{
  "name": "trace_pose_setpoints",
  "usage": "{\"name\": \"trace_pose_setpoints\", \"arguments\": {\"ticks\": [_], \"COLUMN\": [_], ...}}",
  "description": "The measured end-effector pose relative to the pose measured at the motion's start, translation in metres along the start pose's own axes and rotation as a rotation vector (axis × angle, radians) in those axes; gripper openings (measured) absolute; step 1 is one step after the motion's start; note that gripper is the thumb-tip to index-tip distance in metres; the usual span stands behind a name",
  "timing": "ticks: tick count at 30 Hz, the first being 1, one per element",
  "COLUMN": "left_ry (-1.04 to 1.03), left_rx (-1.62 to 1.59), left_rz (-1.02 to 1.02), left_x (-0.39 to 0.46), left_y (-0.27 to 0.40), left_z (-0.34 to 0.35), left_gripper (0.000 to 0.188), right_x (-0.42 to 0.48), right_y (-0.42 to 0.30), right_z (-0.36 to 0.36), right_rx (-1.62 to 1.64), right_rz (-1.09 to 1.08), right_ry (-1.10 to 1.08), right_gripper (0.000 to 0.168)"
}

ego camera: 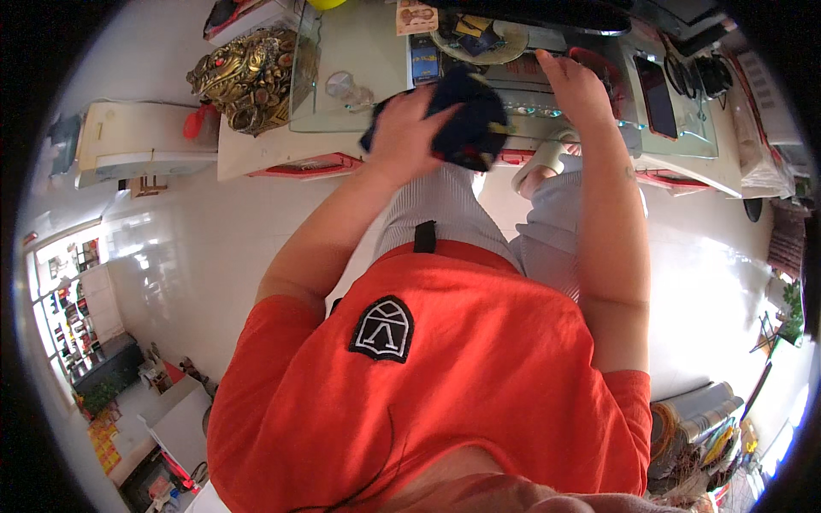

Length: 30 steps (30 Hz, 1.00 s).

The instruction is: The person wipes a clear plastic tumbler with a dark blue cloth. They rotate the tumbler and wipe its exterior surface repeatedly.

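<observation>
My left hand (410, 131) grips a dark navy cloth item (471, 118) with pale yellowish and red patches. Motion blurs both, and I cannot tell whether the item is a cap or a folded cloth. They are above the front edge of the glass tabletop (359, 48). To the right, my right hand (577, 83) reaches over the glass, its fingers pointing away from me. A shallow glass dish (442, 48) holding small dark and yellow packets lies beyond its fingertips, to the left. Red translucent object (600, 64) shows beside the hand, partly hidden by it. Whether those fingers hold anything is unclear.
A gold toad figurine (247, 80) sits at the left, near a clear faceted ornament (340, 84). A smartphone (655, 96) lies on the right, with black cables (680, 74) beyond. Toward the back lies a banknote (417, 17). Rolled material (696, 410) is on the floor at right.
</observation>
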<state>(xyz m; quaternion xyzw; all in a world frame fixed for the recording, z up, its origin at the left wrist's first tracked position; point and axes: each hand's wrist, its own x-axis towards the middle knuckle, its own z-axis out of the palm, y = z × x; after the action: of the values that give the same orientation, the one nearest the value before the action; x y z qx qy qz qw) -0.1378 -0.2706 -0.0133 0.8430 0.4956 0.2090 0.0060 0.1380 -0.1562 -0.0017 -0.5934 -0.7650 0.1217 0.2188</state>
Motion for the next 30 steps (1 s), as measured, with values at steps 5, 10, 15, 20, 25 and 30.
{"name": "trace_pose_setpoints", "arguments": {"ticks": [5,10,15,20,25,30], "left_ry": [-0.084,-0.036,-0.13,-0.037,0.019,-0.044], "left_rx": [-0.068,-0.096,-0.052,0.075,0.138,0.033], "left_rz": [0.169,0.154,0.141,-0.088,-0.257,-0.103], "left_x": [0.063,0.075,0.034,-0.031,-0.071,-0.031], "left_y": [0.054,0.077,0.039,-0.045,-0.09,-0.055], "left_z": [0.045,0.053,0.024,-0.023,-0.036,-0.009], "left_gripper": [0.072,0.067,0.075,0.074,0.081,0.079], "right_x": [0.007,0.005,0.003,0.006,0.001,0.014], "right_y": [0.006,0.01,-0.007,-0.005,-0.003,0.021], "right_z": [0.002,0.005,-0.008,-0.012,-0.01,0.002], "right_rx": [0.135,0.168,0.138,0.115,0.186,0.608], "right_rz": [0.144,0.161,0.25,0.216,0.104,0.416], "right_ry": [-0.038,-0.03,-0.115,-0.151,-0.036,-0.109], "right_gripper": [0.069,0.075,0.078,0.078,0.071,0.071]}}
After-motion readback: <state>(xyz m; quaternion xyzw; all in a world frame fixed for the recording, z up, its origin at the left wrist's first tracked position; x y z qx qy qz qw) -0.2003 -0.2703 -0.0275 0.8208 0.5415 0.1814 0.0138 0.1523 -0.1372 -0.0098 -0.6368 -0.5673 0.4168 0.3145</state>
